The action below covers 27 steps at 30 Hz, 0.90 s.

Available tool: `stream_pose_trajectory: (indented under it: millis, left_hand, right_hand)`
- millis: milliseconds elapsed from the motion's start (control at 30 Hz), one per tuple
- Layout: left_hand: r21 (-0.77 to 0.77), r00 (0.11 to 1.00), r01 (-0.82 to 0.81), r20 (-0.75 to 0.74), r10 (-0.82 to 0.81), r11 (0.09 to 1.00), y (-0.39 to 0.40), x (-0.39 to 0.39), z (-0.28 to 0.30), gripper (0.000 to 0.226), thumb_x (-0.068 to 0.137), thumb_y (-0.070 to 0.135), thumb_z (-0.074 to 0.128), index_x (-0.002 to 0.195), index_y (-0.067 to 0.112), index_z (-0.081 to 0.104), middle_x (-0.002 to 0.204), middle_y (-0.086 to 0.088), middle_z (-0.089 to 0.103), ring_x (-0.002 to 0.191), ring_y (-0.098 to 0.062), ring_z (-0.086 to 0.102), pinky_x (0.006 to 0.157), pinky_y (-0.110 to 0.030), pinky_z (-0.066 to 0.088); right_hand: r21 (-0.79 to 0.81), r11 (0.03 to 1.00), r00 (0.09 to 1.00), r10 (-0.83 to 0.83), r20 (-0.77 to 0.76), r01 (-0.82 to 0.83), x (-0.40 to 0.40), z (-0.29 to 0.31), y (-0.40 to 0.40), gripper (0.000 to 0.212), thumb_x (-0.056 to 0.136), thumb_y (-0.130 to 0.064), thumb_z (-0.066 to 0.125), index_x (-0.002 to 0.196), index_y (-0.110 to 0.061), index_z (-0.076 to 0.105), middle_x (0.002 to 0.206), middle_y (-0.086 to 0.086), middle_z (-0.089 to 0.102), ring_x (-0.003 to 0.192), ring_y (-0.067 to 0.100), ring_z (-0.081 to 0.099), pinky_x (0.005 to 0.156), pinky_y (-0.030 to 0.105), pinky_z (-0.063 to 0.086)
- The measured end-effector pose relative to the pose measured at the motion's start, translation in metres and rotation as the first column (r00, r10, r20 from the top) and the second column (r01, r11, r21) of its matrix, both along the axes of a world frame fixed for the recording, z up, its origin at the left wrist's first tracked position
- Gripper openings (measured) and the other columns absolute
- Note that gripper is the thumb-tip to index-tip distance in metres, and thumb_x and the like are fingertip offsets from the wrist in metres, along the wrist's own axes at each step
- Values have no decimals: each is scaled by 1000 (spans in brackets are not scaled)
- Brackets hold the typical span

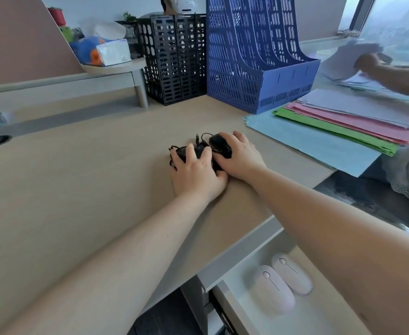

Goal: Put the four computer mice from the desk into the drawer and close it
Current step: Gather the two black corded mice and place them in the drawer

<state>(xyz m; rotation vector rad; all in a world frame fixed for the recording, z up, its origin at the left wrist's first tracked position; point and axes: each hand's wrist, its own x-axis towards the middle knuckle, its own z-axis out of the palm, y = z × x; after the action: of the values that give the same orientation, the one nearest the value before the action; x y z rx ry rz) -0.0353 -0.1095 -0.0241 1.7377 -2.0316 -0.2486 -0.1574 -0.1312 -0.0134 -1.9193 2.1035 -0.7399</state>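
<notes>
Left hand [196, 175]: palm down on the desk [77, 189], fingers spread and curled over a black mouse [186, 152], gripping it from above.
Left mouse: mostly covered by the hand; only its front edge and a tangle of black cord [173, 155] show at the fingertips.
Right hand [241, 157]: palm down just beside the left hand, fingers a little apart and draped over the side of a second black mouse [219, 143]; the thumb touches the left hand.
Right mouse: its rounded top and front are visible; the rear is under the palm.
Cable plug [197, 137]: sticks up between the two mice, at the far side.
Grip: both hands close on their mice; both mice seem to rest on the desk, though I cannot tell for sure.
Drawer [225, 301]: pulled open under the desk's near edge, holding two pale pink mice [283, 279] side by side, touching or nearly so.
Hidden: the right forearm covers the drawer's right part; its front is cut off by the frame.
Paper stack [344, 126]: blue, green, pink and white sheets at the right of the desk.
Another person's hand [368, 62]: far right, blurred, among loose papers.
File racks: a blue one [259, 52] and a black one [174, 56] stand at the back.
</notes>
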Motion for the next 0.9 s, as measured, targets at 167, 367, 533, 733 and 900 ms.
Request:
stream_pose_trajectory:
  millis: [167,367,533,733,900]
  left_hand:
    - [-36,999,6,37,-5,999,-6,4,-2,42,77,37,53,117,24,48,135,-10,39,134,-52,23,111,-53,25]
    - [-87,995,2,102,7,996,-2,6,6,36,77,34,58,110,21,50,120,-9,45,108,-41,43,89,-42,45]
    - [-95,984,16,181,1,995,13,8,13,30,85,25,58,115,25,53,127,-5,45,106,-37,45,82,-38,43]
    - [-85,982,91,174,-75,992,63,10,13,44,88,18,52,131,30,45,138,-2,40,119,-34,41,84,-40,46]
    - [-45,968,170,194,-158,984,119,-2,17,49,89,17,54,135,28,41,145,-4,33,126,-34,37,91,-41,45]
  right_hand:
    - [108,994,999,7,-48,-2,7,8,-5,60,82,-47,54,139,-42,35,151,5,27,131,37,38,106,45,36]
    - [102,990,992,-87,-95,97,13,15,9,48,77,-47,58,123,-37,47,126,8,38,112,36,45,93,45,43]
    - [39,992,991,-113,-71,116,9,9,34,44,82,-36,56,126,-36,49,127,11,39,113,38,45,95,46,40]
    - [71,994,993,-73,-97,80,-6,10,83,45,82,-33,54,126,-40,47,129,9,38,114,36,44,96,47,44]
    - [108,989,994,-99,-51,104,-38,22,139,46,83,-26,54,128,-38,49,123,9,40,111,37,43,93,41,47]
